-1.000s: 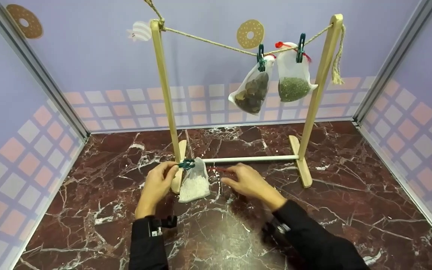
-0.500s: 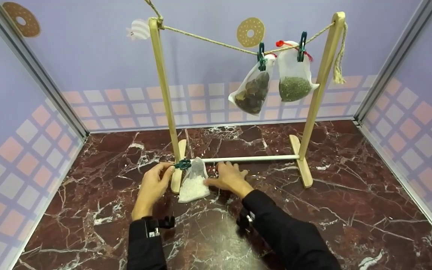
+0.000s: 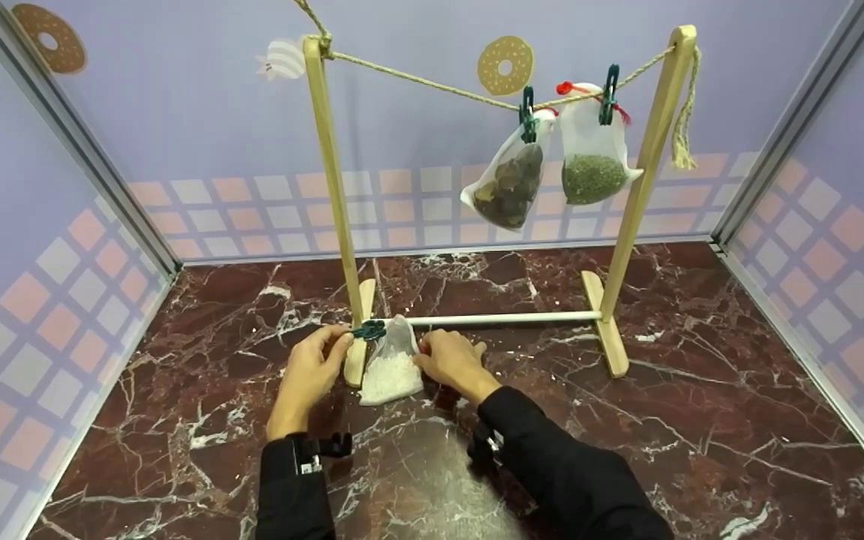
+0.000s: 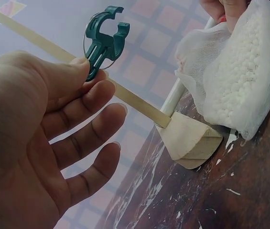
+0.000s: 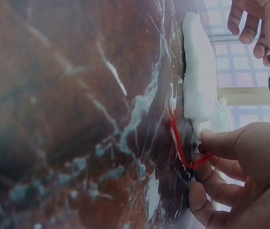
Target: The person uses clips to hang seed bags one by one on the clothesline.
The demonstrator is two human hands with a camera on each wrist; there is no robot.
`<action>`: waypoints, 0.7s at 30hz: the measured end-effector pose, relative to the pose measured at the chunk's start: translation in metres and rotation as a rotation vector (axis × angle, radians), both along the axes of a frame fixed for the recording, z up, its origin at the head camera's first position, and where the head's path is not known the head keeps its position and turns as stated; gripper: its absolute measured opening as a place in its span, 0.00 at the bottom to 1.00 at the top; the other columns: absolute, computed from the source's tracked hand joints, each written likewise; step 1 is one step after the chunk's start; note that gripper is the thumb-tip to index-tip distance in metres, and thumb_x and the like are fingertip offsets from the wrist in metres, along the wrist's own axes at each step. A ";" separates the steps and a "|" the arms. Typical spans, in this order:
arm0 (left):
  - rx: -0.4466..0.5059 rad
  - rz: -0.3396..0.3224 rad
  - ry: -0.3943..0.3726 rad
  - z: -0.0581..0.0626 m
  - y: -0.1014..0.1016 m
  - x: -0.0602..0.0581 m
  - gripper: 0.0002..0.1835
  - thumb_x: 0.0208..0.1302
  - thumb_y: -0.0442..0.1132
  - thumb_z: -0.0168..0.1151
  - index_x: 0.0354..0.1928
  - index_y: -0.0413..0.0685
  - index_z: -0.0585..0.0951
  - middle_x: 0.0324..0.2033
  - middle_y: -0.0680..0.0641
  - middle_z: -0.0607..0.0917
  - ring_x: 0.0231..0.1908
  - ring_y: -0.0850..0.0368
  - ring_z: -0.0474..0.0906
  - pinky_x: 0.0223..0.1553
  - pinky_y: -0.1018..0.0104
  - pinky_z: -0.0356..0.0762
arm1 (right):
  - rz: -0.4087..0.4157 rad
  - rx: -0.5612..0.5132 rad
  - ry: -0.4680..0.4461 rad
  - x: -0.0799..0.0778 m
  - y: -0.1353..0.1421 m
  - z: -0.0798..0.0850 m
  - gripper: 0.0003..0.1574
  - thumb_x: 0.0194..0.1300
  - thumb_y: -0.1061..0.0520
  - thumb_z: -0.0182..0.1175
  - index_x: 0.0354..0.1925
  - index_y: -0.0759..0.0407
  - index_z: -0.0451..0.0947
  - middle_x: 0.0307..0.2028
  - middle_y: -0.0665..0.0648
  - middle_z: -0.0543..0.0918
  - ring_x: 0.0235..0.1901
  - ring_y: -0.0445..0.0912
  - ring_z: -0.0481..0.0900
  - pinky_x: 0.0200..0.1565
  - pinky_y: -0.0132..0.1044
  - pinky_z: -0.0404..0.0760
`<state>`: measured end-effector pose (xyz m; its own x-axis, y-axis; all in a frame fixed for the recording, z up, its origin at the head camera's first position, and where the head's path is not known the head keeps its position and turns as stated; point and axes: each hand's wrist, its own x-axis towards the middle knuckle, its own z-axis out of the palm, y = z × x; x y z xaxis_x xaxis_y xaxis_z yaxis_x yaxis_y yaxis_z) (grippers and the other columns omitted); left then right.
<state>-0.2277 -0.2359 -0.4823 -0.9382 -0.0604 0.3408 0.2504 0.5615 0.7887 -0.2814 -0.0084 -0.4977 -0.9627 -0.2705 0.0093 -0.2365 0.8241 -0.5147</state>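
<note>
A white mesh drawstring bag [image 3: 392, 375] with white pellets inside lies on the marbled tabletop by the rack's left foot. My left hand [image 3: 308, 375] is just left of it, pinching a green plastic clip [image 4: 101, 40] by its handles between thumb and index finger. The clip's jaws point up and grip nothing; the other fingers are loosely bent. At the bag's right edge, my right hand [image 5: 240, 171] pinches the gathered corner of the mesh between thumb and fingers. A red drawstring [image 5: 178, 138] trails from under those fingers over the table.
Behind the hands stands a wooden rack with posts [image 3: 334, 172], a white lower bar [image 3: 503, 319] and a sagging rope [image 3: 424, 81]. Green clips hold two mesh bags on the rope: one with dark brown pieces [image 3: 511, 187], one with green bits [image 3: 593, 176]. Patterned walls enclose the table.
My right hand has moved left from the red drawstring to the bag's right edge and now pinches it. The left hand still holds the clip, shifted slightly left. The bag has stayed put.
</note>
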 end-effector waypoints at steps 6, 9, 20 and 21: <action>0.007 0.000 -0.017 -0.001 0.001 0.001 0.08 0.73 0.37 0.63 0.46 0.41 0.85 0.28 0.44 0.83 0.28 0.57 0.76 0.31 0.67 0.73 | 0.014 0.010 0.002 0.001 0.001 0.000 0.09 0.69 0.48 0.64 0.33 0.49 0.84 0.37 0.52 0.87 0.42 0.55 0.83 0.53 0.69 0.67; 0.007 -0.002 -0.025 -0.002 0.000 0.002 0.08 0.73 0.38 0.62 0.46 0.41 0.85 0.30 0.42 0.84 0.29 0.57 0.76 0.32 0.67 0.74 | 0.027 0.021 -0.004 0.002 0.001 0.000 0.08 0.71 0.50 0.62 0.41 0.49 0.86 0.44 0.54 0.88 0.46 0.56 0.83 0.55 0.71 0.66; -0.031 0.037 0.013 0.002 0.002 0.000 0.09 0.73 0.38 0.62 0.47 0.42 0.85 0.30 0.47 0.84 0.30 0.57 0.77 0.32 0.65 0.73 | 0.001 0.036 -0.034 0.007 0.000 0.002 0.12 0.76 0.51 0.50 0.41 0.53 0.78 0.48 0.59 0.86 0.49 0.57 0.83 0.53 0.66 0.69; -0.038 0.045 0.018 0.003 0.002 0.000 0.09 0.74 0.38 0.61 0.48 0.42 0.85 0.30 0.48 0.84 0.29 0.57 0.77 0.32 0.65 0.73 | 0.006 0.031 -0.043 0.007 0.000 0.004 0.13 0.77 0.51 0.49 0.41 0.54 0.77 0.47 0.59 0.86 0.49 0.58 0.83 0.53 0.64 0.70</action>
<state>-0.2276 -0.2334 -0.4793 -0.9284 -0.0891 0.3606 0.2383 0.6020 0.7621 -0.2740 -0.0080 -0.4941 -0.9604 -0.2757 -0.0404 -0.2197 0.8383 -0.4990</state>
